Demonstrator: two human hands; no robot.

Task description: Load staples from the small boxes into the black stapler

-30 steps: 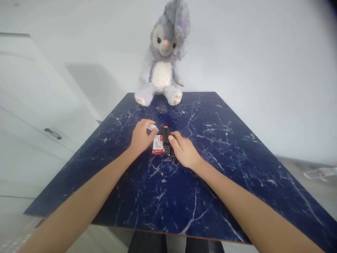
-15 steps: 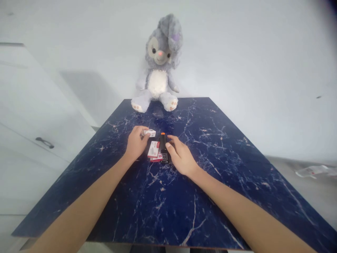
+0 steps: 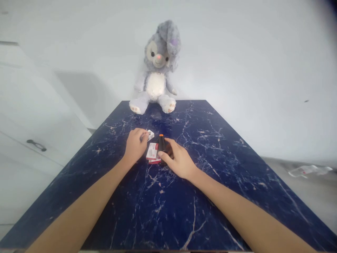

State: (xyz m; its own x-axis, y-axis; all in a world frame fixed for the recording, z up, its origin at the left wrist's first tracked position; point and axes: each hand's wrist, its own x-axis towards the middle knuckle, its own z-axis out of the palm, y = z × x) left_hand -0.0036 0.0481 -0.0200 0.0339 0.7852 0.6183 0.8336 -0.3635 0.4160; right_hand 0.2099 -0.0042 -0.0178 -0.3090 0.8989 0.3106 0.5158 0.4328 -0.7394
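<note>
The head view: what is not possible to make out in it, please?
All in the head view:
Print on the red-and-white boxes: too small and blurred to read.
Lower part of the black object: mostly covered by the right hand.
One end of the small white box: hidden by the left hand.
Near right corner of the table: cut off by the picture's edge.

Looks bright overall, lit softly and fairly evenly, with a pale, slightly washed-out wall (image 3: 237,70). Throws a soft-edged grey shadow (image 3: 84,91) on that wall, left of the toy (image 3: 156,84). Darkens almost to black in the top right corner. Stretches the table (image 3: 179,207) and both forearms (image 3: 100,189) widely toward the lower corners. Turns soft and hazy in fine detail, leaving the small boxes (image 3: 152,151) too blurred to read.
</note>
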